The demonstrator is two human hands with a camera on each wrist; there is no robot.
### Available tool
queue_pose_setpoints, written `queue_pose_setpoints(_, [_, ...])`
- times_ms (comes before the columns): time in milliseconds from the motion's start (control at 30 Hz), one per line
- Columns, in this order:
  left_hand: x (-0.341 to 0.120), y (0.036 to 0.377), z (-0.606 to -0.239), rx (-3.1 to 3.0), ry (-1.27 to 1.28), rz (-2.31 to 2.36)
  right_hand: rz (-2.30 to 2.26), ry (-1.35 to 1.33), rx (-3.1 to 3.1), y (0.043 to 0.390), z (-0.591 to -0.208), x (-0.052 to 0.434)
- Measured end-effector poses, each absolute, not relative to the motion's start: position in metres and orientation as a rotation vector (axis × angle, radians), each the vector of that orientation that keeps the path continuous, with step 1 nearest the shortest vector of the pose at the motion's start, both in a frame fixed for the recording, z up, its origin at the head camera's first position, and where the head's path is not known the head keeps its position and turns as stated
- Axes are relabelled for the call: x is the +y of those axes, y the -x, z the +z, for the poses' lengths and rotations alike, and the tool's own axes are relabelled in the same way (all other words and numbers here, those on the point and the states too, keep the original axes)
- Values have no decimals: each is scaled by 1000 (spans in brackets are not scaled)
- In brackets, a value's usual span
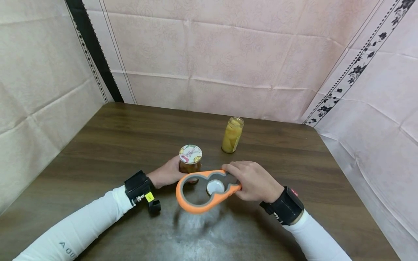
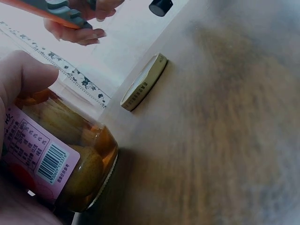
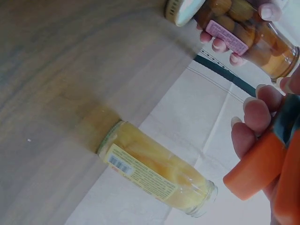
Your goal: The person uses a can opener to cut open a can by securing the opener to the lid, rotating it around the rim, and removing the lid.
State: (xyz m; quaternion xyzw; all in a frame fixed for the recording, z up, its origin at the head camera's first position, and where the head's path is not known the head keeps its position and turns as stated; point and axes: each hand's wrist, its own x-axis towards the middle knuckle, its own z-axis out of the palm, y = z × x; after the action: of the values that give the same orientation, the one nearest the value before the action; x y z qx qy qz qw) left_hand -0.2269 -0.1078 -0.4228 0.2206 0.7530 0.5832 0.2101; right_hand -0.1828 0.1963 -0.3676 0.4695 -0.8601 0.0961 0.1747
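Observation:
My left hand grips a glass jar of brownish round fruit, upright, with a colourful patterned lid on top. A pink label with a barcode shows on this jar in the left wrist view. My right hand holds an orange and grey jar opener by its handle end, its looped end pointing left in front of the jar. Through the opener's frame a loose lid is visible, lying on the table with its white face up. Whether the opener touches the jar, I cannot tell.
Farther back stands a lidless glass jar of yellow fruit pieces, with a yellow label. The dark wooden table ends at patterned cloth hangings at the back and sides.

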Motion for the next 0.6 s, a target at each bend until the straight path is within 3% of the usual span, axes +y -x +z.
queue_pose_setpoints(467, [-105, 224, -425, 2040, -770, 1636, 294, -1283, -2406, 190, -346, 186])
queue_pose_setpoints(600, [-93, 226, -418, 1723, -987, 1679, 288, -1267, -2412, 195, -343, 182])
